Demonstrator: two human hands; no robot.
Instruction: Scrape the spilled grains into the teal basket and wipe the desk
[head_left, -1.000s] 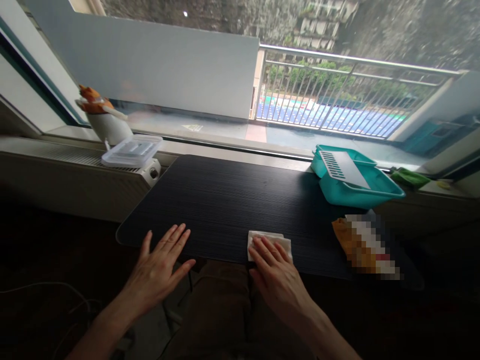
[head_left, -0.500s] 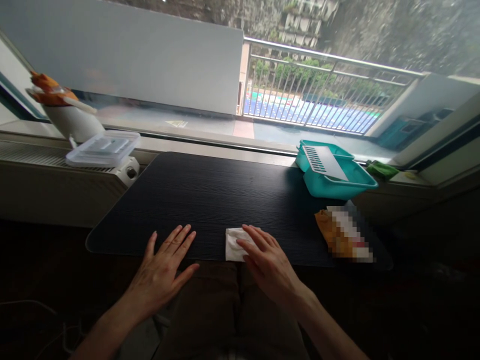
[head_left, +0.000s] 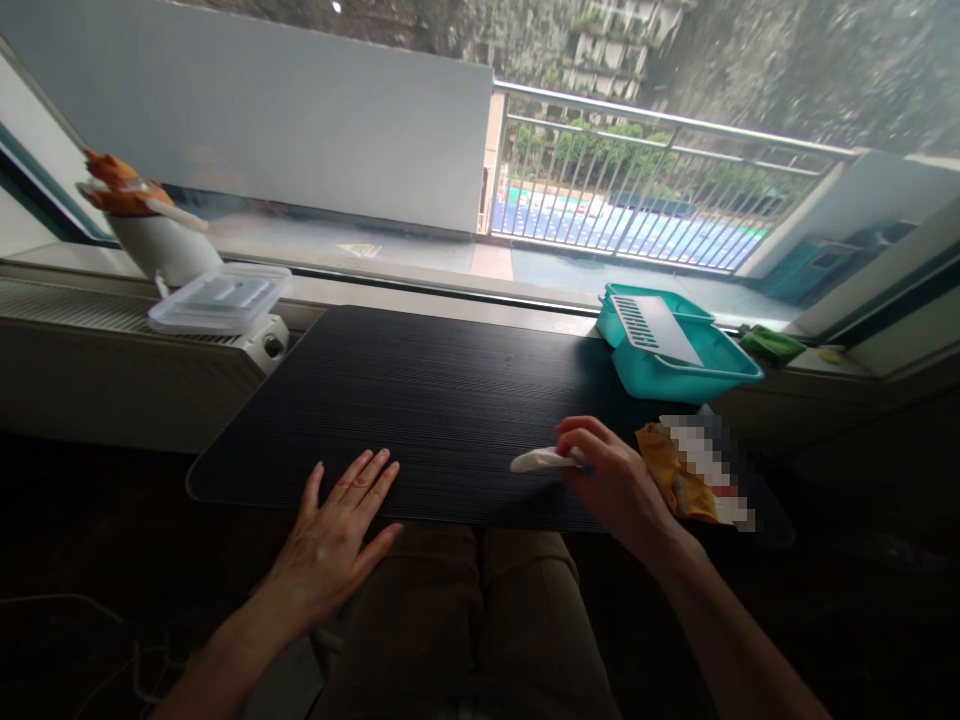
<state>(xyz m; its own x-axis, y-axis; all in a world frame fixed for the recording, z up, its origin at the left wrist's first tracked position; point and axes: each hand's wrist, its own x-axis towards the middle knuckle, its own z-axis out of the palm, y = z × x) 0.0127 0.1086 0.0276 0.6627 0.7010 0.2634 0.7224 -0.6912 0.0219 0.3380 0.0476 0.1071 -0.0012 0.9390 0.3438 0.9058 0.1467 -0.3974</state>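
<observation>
My right hand (head_left: 611, 480) is closed on a folded white wipe (head_left: 540, 460), holding it just above the dark table top (head_left: 450, 400) towards the right side. My left hand (head_left: 337, 530) lies flat with fingers spread on the table's near edge, holding nothing. Right next to my right hand lies an orange and white packet (head_left: 690, 470), partly blurred.
A teal plastic basin (head_left: 675, 360) with a white grater-like insert stands at the table's back right. On the radiator ledge at the left are a clear plastic lid (head_left: 221, 298) and a white pot (head_left: 161, 245) with orange contents. A green cloth (head_left: 772, 343) lies on the sill.
My right hand has gone from pressing flat on the wipe near the front edge to gripping it and carrying it rightward, off the surface. My left hand has stayed put.
</observation>
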